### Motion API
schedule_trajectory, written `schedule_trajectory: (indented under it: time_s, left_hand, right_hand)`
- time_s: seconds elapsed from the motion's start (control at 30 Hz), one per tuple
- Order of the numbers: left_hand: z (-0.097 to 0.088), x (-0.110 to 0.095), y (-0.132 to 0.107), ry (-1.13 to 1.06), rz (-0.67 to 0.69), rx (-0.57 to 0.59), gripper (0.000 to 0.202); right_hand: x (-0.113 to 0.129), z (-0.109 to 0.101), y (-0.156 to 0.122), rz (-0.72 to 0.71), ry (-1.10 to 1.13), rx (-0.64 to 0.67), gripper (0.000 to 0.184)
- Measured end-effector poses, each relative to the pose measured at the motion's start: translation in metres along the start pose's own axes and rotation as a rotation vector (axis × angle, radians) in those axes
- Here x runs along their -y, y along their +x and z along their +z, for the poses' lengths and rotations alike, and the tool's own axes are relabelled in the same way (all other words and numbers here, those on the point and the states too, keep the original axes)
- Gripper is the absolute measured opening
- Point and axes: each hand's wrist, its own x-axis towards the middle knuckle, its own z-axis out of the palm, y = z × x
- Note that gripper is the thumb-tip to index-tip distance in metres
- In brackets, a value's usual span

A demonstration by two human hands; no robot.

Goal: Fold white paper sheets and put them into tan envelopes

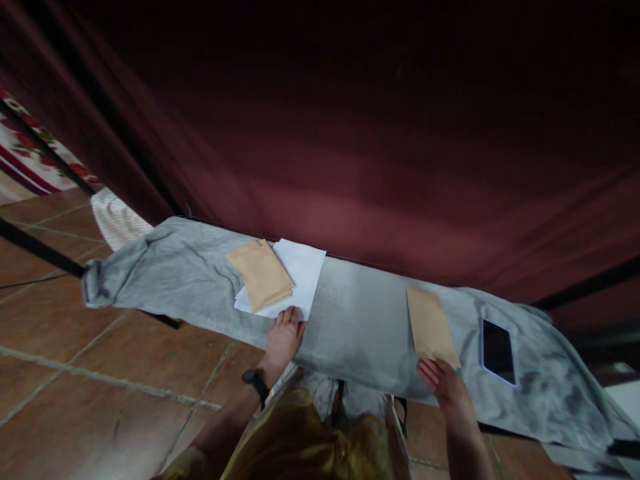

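My left hand (pixel 286 333), with a dark watch on its wrist, rests its fingers on the near edge of white paper sheets (pixel 306 270). A small stack of brown envelopes (pixel 263 275) lies askew on top of these sheets, just beyond the fingertips. My right hand (pixel 444 380) is closed on the near end of a single brown envelope (pixel 431 323), which lies lengthwise away from me. To the right of that hand is a phone (pixel 498 351) with a dark screen and a pale purple edge.
A grey cloth (pixel 365 313) covers the long narrow surface in front of me. Behind it hangs a dark red curtain (pixel 350 173). Black metal bars (pixel 40 248) stand at the sides. Brown floor tiles (pixel 125 360) show below, and a striped white cloth (pixel 120 220) hangs at the left.
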Motion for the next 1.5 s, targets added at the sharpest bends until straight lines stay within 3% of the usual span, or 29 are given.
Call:
schedule_trajectory:
  time_s: [0.13,0.27,0.43,0.57,0.67,0.77,0.9,0.97,1.03,1.13,1.33,1.5]
  left_hand:
    - [-0.005,0.011,0.006,-0.06,0.095,0.062,0.034]
    - [-0.01,0.028,0.009,-0.182,0.138,0.073,0.033]
    - [-0.013,0.041,0.016,-0.413,-0.052,-0.03,0.023]
    - [-0.027,0.04,0.026,-0.406,-0.19,-0.177,0.037]
    - [-0.041,0.02,0.02,-0.403,-0.098,-0.27,0.037]
    - [-0.047,-0.02,-0.002,-0.357,0.162,-0.171,0.037]
    - [-0.033,-0.08,-0.043,-0.31,0.462,-0.03,0.037]
    - [-0.021,-0.102,-0.061,-0.304,0.518,0.019,0.039]
    - [-0.011,-0.116,-0.075,-0.316,0.539,0.033,0.039]
    - [-0.004,-0.117,-0.084,-0.37,0.523,0.039,0.036]
    - [0.007,-0.08,-0.065,-0.337,0.432,-0.028,0.045]
    - [0.021,-0.061,-0.052,-0.246,0.444,-0.03,0.058]
  right_hand:
    - [0.0,-0.007,-0.017,0.124,-0.1,-0.042,0.04]
    - [-0.003,0.003,-0.031,0.091,-0.174,-0.073,0.051]
    - [-0.002,0.019,-0.035,0.006,-0.217,-0.15,0.047]
    - [-0.002,0.039,-0.039,-0.032,-0.232,-0.099,0.046]
    - [-0.006,0.074,-0.047,-0.072,-0.22,-0.001,0.048]
    - [-0.011,0.121,-0.058,-0.039,-0.17,0.147,0.054]
    - [-0.019,0.17,-0.069,0.082,-0.105,0.28,0.059]
    - [-0.025,0.18,-0.069,0.003,-0.086,0.259,0.055]
    - [-0.029,0.179,-0.065,-0.078,-0.099,0.194,0.047]
    - [-0.032,0.165,-0.053,-0.109,-0.135,0.126,0.033]
    - [-0.032,0.136,-0.025,-0.158,-0.165,-0.058,0.036]
    - [-0.039,0.141,-0.014,-0.185,-0.155,-0.058,0.039]
